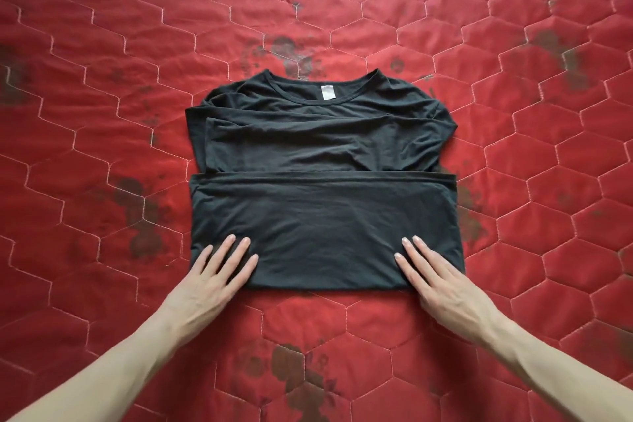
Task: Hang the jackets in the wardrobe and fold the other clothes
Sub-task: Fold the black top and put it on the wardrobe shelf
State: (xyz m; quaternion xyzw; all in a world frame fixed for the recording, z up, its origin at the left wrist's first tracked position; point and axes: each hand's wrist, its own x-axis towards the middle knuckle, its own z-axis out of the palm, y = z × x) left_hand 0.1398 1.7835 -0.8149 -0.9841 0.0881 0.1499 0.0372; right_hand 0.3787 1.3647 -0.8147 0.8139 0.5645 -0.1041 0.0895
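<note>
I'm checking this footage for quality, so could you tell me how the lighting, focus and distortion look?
Head view: soft, even light with no glare; faint shadows under the flat left hand and right hand on the dark folded cotton T-shirt; wide-angle bending stretches the red hexagon-quilted bedcover toward the edges, where it softens slightly.

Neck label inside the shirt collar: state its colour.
White or pale grey label, head view.

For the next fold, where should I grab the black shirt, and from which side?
Likely the two near corners of the black shirt, coming from the person's side: the doubled near edge lies straight, and the left hand and right hand rest flat there already.
</note>
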